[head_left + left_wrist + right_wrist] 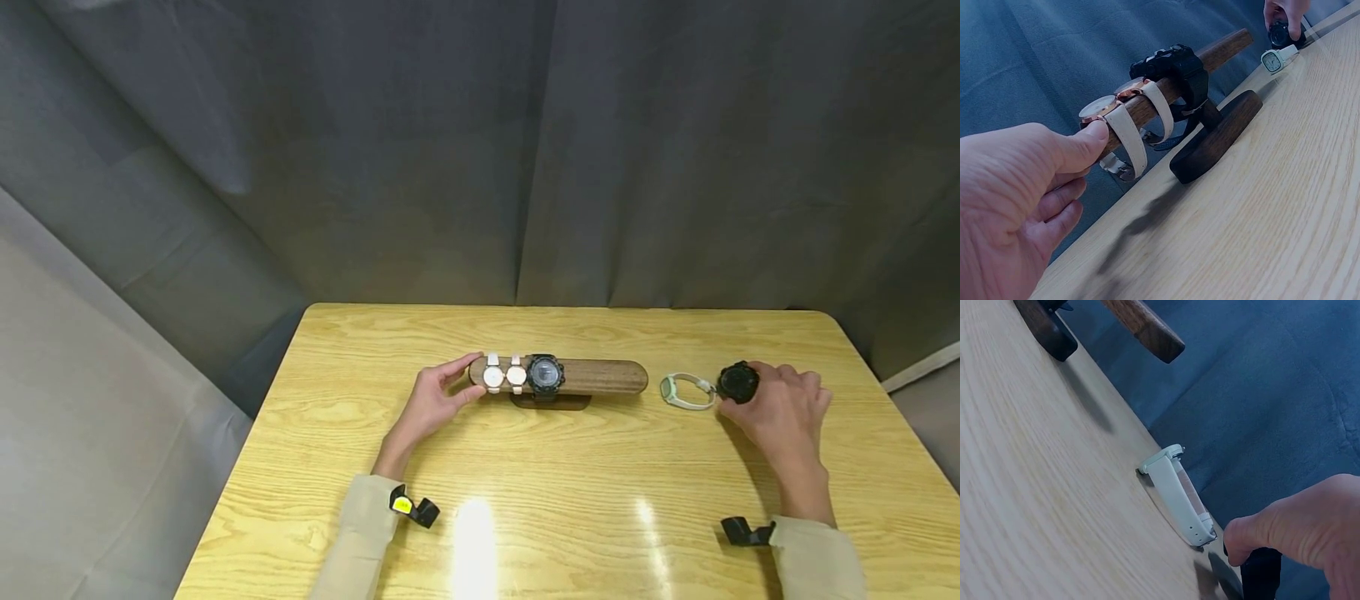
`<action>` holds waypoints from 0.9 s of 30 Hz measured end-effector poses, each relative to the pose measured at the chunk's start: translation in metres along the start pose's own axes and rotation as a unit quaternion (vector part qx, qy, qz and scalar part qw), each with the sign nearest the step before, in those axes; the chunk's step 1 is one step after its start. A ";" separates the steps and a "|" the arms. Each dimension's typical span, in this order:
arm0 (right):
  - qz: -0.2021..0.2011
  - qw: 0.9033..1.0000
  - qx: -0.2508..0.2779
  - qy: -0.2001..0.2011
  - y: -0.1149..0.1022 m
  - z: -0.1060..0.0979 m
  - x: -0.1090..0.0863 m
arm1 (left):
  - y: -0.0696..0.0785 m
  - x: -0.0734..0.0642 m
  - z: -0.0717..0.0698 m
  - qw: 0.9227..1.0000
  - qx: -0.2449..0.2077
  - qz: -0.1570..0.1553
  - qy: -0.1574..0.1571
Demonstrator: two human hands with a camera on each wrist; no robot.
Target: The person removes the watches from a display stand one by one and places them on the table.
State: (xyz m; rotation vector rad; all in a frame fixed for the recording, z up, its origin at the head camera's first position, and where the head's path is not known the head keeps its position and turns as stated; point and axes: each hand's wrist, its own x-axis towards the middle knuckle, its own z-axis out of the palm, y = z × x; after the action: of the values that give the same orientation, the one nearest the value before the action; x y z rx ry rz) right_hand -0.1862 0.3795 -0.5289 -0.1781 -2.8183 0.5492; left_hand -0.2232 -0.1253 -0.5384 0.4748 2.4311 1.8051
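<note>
My left hand (431, 404) grips the left end of a wooden watch stand (606, 377), thumb in front and fingers at the back. Two watches with white straps and rose-gold cases, one white-faced watch (492, 377) and a second watch (516, 376), sit round the bar near that hand. Beside them is a chunky black watch (545, 374), also round the bar. On the right, my right hand (787, 412) holds another black watch (738, 382) between thumb and fingers. Just left of it, a pale green-white watch (1175, 494) lies on its side, its strap fastened in a loop.
The stand's dark foot (1216, 137) rests on a light wooden table (555, 475). The bar's right half carries no watch. A dark grey curtain (420, 167) hangs behind the table's back edge. Small black camera mounts (738, 531) sit on both sleeves.
</note>
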 end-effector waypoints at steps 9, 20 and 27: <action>-0.008 1.000 -0.008 0.005 0.003 0.004 0.001 | 0.002 -0.001 0.000 1.000 -0.010 -0.003 -0.001; -0.022 1.000 -0.020 0.004 0.005 0.007 -0.001 | -0.002 0.002 0.001 1.000 -0.020 0.019 -0.003; -0.026 0.999 -0.023 0.004 0.005 0.007 -0.001 | -0.002 0.002 0.001 1.000 -0.019 0.016 -0.002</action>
State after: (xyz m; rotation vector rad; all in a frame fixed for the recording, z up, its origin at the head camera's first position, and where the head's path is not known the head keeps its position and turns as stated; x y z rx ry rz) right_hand -0.1865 0.3815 -0.5373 -0.1155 -2.8201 0.4713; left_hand -0.2248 -0.1246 -0.5403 0.5180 2.3947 1.8574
